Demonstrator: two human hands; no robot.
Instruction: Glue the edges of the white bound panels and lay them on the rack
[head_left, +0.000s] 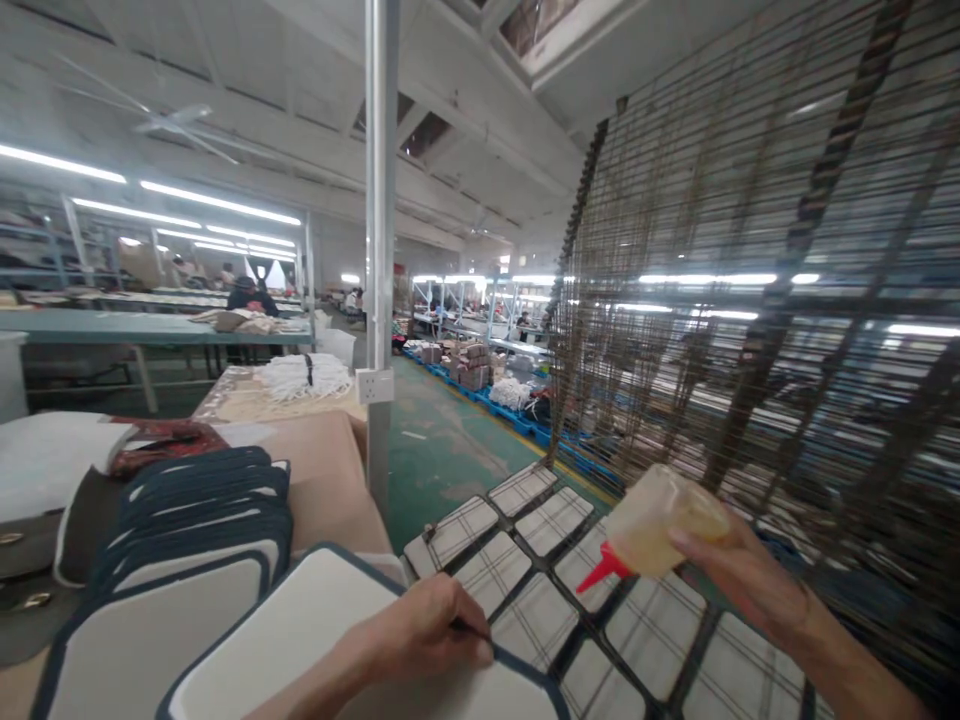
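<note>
Counts at your bench: bottle, panels, squares, hands

You are holding one bottle [660,522] with one red nozzle in your right hand [742,580], and you are pressing your left hand [427,630] on one white panel [315,630], so two hands are showing. One stack [202,520] of navy-edged panels is sitting beside it, at least seven deep, though the exact number cannot be told. About nine plaid squares [555,520] are lying on the rack [559,655] in front of you, some cut off by the frame. One pole [381,250] is standing ahead, carrying one socket [375,385]. One pile of white cords [304,375] is lying on the table behind.
</note>
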